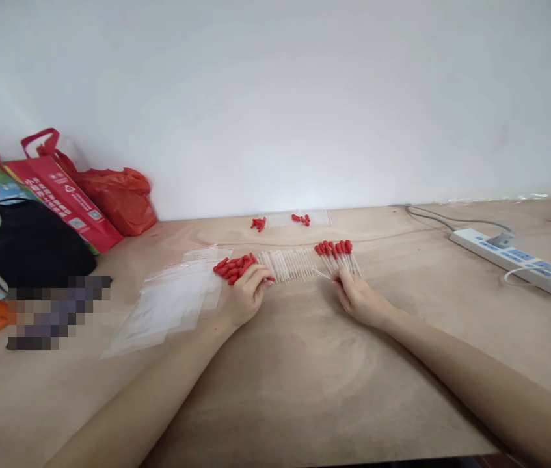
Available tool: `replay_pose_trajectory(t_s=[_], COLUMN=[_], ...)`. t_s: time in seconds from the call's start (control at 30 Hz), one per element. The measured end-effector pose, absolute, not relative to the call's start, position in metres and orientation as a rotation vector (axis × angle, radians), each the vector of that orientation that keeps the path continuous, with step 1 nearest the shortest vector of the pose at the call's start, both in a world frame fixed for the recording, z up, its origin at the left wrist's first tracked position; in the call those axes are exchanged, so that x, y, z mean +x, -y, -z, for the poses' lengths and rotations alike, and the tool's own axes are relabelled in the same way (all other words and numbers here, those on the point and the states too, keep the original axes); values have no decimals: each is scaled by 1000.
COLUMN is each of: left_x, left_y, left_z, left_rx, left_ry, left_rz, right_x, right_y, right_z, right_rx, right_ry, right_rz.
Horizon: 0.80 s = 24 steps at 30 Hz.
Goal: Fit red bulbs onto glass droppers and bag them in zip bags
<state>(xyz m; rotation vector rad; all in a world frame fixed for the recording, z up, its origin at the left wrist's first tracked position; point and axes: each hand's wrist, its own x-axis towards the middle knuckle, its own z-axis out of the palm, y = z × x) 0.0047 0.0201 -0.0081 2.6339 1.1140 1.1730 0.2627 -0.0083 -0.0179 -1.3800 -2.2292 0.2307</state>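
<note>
My left hand point(248, 296) is closed in a pinch, with a small red rubber bulb point(270, 279) at its fingertips. Right beside it lies a heap of red rubber bulbs point(231, 268). Between my hands, a row of thin clear dropper tubes point(292, 264) is spread on the wooden table point(275, 377). My right hand point(356, 299) pinches one clear dropper tube point(321, 274), whose free end points left toward the row. Just beyond that hand lie several droppers point(337, 255) with red bulbs fitted on their far ends. My right fingertips are partly hidden.
Clear zip bags point(172, 292) overlap on the left. Near the wall lie more tubes point(279, 220) and small red bulbs point(258, 224). Red bags point(119, 198) and a black bag point(36, 240) stand at the left. A white power strip point(514, 257) with cables sits at right.
</note>
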Motion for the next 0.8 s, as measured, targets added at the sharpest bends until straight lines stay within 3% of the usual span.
replay_pose_trajectory(t_s=[0.2, 0.53, 0.8], left_x=[17, 22, 30], left_y=[-3, -8, -1], left_z=[9, 18, 17], left_rx=[2638, 2453, 2425], left_ry=[-773, -1084, -1050], left_rz=[-849, -1125, -1028], right_x=[263, 251, 239], right_y=[4, 8, 13], right_z=[28, 26, 28], right_rx=[-1222, -1258, -1156], right_ry=[2306, 2178, 2227], right_rz=[-138, -141, -138])
